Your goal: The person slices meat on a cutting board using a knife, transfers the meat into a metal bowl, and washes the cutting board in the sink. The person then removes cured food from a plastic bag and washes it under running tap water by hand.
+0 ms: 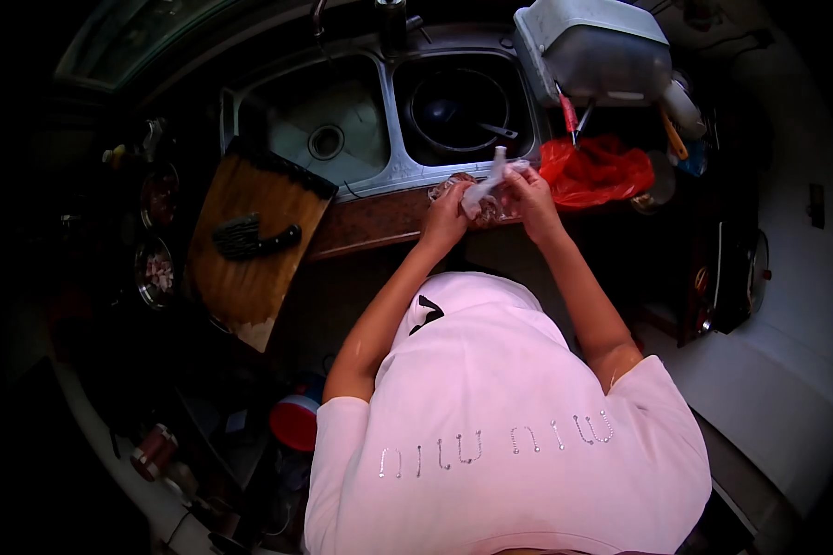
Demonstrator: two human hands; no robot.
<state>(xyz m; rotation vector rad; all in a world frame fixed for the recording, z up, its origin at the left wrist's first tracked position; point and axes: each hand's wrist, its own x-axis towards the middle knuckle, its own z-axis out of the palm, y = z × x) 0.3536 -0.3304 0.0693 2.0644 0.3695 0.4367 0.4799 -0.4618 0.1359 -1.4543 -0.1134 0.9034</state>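
Note:
A clear plastic bag [479, 196] is held between my two hands at the counter's front edge, just below the sink. My left hand [445, 218] is closed around its left side, where brownish contents show through the film; I cannot make out what they are. My right hand [531, 200] pinches the whitish, twisted upper part of the bag, fingers closed. Right beside that hand lies a crumpled red plastic bag [592, 172].
A double steel sink [393, 176] holds a dark pan [421, 129] with a ladle in its right basin. To the left, a cleaver [241, 239] rests on a wooden cutting board [222, 296], beside bowls of cut meat [157, 273]. A lidded dish box [611, 60] stands at the right.

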